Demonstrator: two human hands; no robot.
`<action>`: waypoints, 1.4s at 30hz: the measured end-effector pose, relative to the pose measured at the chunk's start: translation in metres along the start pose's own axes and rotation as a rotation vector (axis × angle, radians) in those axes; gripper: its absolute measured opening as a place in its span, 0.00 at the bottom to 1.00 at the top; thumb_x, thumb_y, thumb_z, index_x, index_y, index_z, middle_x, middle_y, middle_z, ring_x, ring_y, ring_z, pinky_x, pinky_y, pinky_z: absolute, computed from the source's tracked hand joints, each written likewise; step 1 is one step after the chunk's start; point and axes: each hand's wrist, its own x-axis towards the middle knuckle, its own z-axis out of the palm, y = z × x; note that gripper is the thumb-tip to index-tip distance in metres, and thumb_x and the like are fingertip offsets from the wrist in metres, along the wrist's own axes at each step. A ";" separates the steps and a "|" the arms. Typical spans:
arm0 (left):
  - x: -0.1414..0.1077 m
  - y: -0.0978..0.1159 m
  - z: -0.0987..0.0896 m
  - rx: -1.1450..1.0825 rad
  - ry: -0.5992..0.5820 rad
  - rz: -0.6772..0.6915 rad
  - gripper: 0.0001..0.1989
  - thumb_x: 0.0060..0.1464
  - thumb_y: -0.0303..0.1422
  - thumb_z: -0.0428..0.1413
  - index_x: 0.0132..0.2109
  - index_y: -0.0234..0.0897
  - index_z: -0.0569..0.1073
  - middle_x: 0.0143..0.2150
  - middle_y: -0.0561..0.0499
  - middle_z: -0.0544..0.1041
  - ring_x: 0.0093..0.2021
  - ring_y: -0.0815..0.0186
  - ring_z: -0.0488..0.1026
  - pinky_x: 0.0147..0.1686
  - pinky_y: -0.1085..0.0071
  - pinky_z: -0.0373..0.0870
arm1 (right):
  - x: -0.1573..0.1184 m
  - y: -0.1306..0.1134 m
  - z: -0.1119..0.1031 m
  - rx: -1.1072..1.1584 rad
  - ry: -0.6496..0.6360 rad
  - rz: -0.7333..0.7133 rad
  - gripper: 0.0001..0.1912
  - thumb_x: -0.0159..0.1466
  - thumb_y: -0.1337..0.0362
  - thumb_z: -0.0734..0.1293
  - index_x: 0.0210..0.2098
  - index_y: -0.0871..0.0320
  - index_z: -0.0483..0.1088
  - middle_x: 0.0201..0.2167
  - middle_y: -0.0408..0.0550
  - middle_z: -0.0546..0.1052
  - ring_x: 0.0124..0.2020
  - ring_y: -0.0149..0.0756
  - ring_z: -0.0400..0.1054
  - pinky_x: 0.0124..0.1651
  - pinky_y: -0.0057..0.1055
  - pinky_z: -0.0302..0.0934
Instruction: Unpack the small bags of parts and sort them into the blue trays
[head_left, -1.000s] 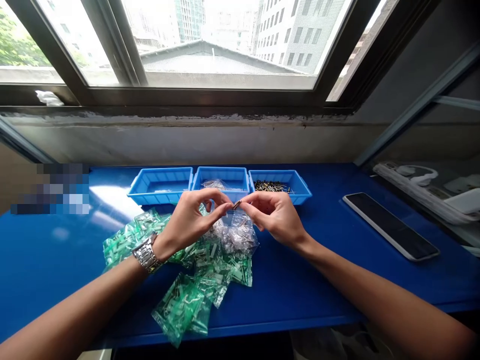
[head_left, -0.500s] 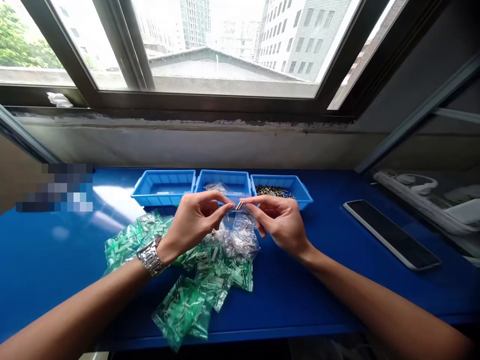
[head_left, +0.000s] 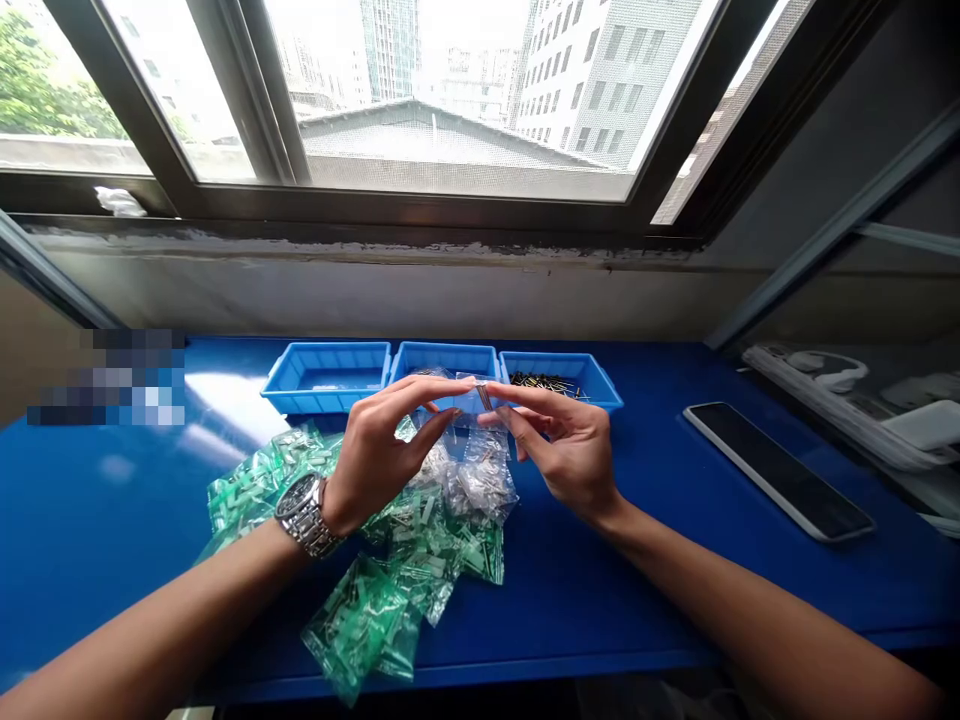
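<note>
My left hand (head_left: pixel 386 440) and my right hand (head_left: pixel 570 440) meet over the middle of the table. Between their fingertips are a few thin metal pins (head_left: pixel 483 397), standing close together at a small clear plastic bag (head_left: pixel 466 402). My right thumb and index finger close on the pins. My left index finger stretches to the bag's top; the thumb rests lower at its left edge, a gap between them. Below lie clear bags of small parts (head_left: pixel 484 485) and several green-tinted bags (head_left: pixel 367 620) with metal and white pieces.
Behind the hands stand three blue bins in a row: a left bin (head_left: pixel 326 405), a middle bin (head_left: pixel 446 350) and a right bin (head_left: pixel 600 385) holding dark and brassy pins. A phone (head_left: pixel 780 470) lies on the blue table (head_left: pixel 600 610) at right, near a clear container (head_left: pixel 840 410).
The metal pins have turned from slanted to nearly upright. My left index finger has straightened and its thumb has dropped away from it. The bags and bins stay in place.
</note>
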 end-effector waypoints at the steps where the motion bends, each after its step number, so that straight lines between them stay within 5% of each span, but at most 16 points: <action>1: 0.000 0.000 0.000 0.001 0.001 0.003 0.14 0.67 0.26 0.60 0.57 0.40 0.79 0.55 0.46 0.84 0.52 0.61 0.82 0.48 0.66 0.83 | 0.000 0.000 -0.001 -0.010 0.001 -0.001 0.12 0.69 0.63 0.73 0.52 0.51 0.83 0.49 0.51 0.85 0.43 0.48 0.84 0.30 0.34 0.76; 9: -0.001 -0.001 -0.001 0.017 -0.002 -0.003 0.11 0.67 0.27 0.60 0.55 0.38 0.80 0.51 0.45 0.85 0.51 0.60 0.82 0.46 0.64 0.82 | 0.000 0.001 -0.004 -0.028 -0.014 -0.006 0.13 0.67 0.61 0.75 0.51 0.51 0.83 0.48 0.52 0.86 0.38 0.46 0.84 0.26 0.33 0.74; 13: 0.001 -0.001 -0.002 0.014 -0.058 -0.049 0.04 0.67 0.31 0.62 0.43 0.36 0.82 0.38 0.47 0.85 0.37 0.64 0.82 0.37 0.69 0.79 | 0.002 0.000 -0.002 -0.012 -0.004 0.029 0.09 0.67 0.58 0.75 0.43 0.56 0.85 0.35 0.50 0.86 0.27 0.40 0.82 0.24 0.32 0.72; 16: 0.004 0.001 -0.002 -0.077 -0.150 -0.176 0.11 0.68 0.34 0.61 0.36 0.35 0.79 0.27 0.52 0.81 0.26 0.69 0.78 0.29 0.73 0.75 | 0.002 -0.002 0.001 -0.061 -0.021 0.075 0.11 0.68 0.56 0.74 0.35 0.58 0.82 0.24 0.45 0.81 0.18 0.32 0.72 0.21 0.29 0.65; 21: 0.009 0.006 -0.003 -0.276 -0.197 -0.362 0.15 0.68 0.39 0.60 0.35 0.33 0.78 0.24 0.52 0.78 0.22 0.71 0.75 0.22 0.77 0.72 | 0.002 -0.005 0.002 -0.028 -0.051 0.138 0.14 0.68 0.56 0.73 0.31 0.59 0.79 0.22 0.44 0.77 0.17 0.27 0.62 0.18 0.26 0.54; 30: 0.004 0.003 -0.001 -0.313 -0.126 -0.425 0.12 0.65 0.39 0.63 0.38 0.33 0.81 0.15 0.56 0.73 0.13 0.73 0.68 0.13 0.80 0.64 | 0.003 -0.002 0.001 0.001 -0.042 0.173 0.13 0.67 0.55 0.74 0.34 0.58 0.80 0.18 0.41 0.73 0.14 0.26 0.60 0.14 0.25 0.50; 33: 0.002 0.000 0.000 -0.317 -0.098 -0.378 0.10 0.66 0.37 0.63 0.40 0.33 0.82 0.22 0.51 0.80 0.18 0.70 0.76 0.17 0.78 0.73 | 0.003 0.000 0.001 0.010 -0.040 0.161 0.12 0.67 0.55 0.75 0.37 0.58 0.82 0.23 0.43 0.78 0.14 0.27 0.67 0.15 0.26 0.60; 36: 0.001 -0.003 0.000 -0.191 -0.052 -0.251 0.07 0.66 0.32 0.62 0.47 0.36 0.83 0.39 0.46 0.87 0.36 0.64 0.86 0.30 0.73 0.84 | 0.003 0.001 0.000 0.007 -0.046 0.119 0.10 0.68 0.58 0.74 0.44 0.58 0.82 0.39 0.50 0.85 0.23 0.34 0.79 0.22 0.29 0.71; 39: 0.000 -0.005 -0.001 -0.049 -0.031 -0.134 0.13 0.66 0.29 0.62 0.57 0.40 0.81 0.55 0.46 0.85 0.52 0.59 0.84 0.50 0.64 0.85 | 0.002 0.000 -0.001 -0.035 -0.049 0.097 0.16 0.69 0.60 0.73 0.55 0.54 0.80 0.54 0.53 0.83 0.35 0.40 0.84 0.24 0.28 0.74; 42: -0.001 -0.005 -0.002 -0.016 -0.033 -0.106 0.15 0.67 0.29 0.61 0.59 0.40 0.79 0.59 0.47 0.83 0.54 0.59 0.84 0.54 0.62 0.84 | 0.002 -0.001 -0.002 -0.052 -0.061 0.090 0.18 0.69 0.59 0.72 0.58 0.52 0.79 0.58 0.53 0.81 0.39 0.42 0.84 0.23 0.28 0.74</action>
